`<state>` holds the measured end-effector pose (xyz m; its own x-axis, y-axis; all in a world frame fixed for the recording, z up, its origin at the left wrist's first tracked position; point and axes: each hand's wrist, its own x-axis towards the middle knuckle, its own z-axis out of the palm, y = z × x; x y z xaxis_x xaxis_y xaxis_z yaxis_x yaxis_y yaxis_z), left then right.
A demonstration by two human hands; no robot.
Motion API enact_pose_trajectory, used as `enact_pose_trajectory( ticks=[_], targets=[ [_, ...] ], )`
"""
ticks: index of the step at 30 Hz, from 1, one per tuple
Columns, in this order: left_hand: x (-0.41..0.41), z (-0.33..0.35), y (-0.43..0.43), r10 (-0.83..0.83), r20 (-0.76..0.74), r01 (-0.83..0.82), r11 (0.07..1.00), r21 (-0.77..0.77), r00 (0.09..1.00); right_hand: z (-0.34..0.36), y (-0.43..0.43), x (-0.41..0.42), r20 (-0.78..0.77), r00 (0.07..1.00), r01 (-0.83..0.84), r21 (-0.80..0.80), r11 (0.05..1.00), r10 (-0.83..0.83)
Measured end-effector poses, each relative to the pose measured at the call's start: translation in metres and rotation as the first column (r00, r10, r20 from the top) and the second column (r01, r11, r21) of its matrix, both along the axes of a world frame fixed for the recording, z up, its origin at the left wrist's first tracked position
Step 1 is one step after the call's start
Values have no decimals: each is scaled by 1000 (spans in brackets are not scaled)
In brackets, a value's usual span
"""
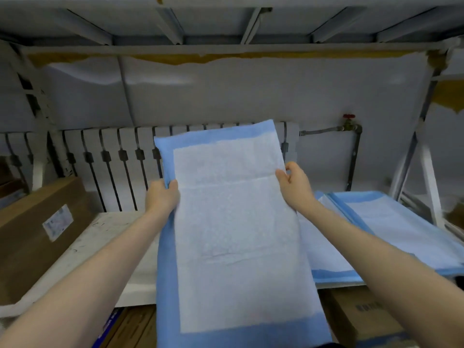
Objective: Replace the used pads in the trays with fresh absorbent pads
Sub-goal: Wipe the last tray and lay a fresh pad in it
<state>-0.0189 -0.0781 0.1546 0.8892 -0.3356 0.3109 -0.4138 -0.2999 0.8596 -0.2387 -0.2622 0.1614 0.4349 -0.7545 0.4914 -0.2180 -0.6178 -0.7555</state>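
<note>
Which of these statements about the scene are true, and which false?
1. The left hand and right hand grip opposite side edges of the blue-bordered white absorbent pad. True.
2. The brown cardboard box sits to the pad's right. False: the box is on the left.
3. A stack of similar blue-bordered pads lies to the right. True.
4. The valve handle on the grey pipe is green. False: the handle is red.

Pad point(236, 222) before radiator point(105, 156), between hands point(162, 197)
</note>
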Motion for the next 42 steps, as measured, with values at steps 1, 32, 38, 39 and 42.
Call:
enact_pose_trajectory(
  ticks=[1, 32, 38, 39, 42],
  targets=[
    [9, -11, -13, 10, -6, -9, 998, 56, 1000, -11, -13, 9, -39, 999, 17, 6, 1000, -17],
    [115, -170, -136, 14, 157, -86, 882, 464, 988, -179, -122, 128, -620, 751, 105, -226, 969, -226],
    [108, -176, -135, -84, 51, 33, 780, 624, 995, -188, -127, 124, -732, 628, 205, -170, 964, -263],
    [106, -175, -136, -89, 36, 46, 773, 633, 995, -189, -127, 124, -730, 636, 210, -148, 966, -250],
    [101, -169, -136, -74, 0, 56, 744, 665, 997, -183, -120, 125, -733, 641, 198, -129, 972, -228]
  ],
)
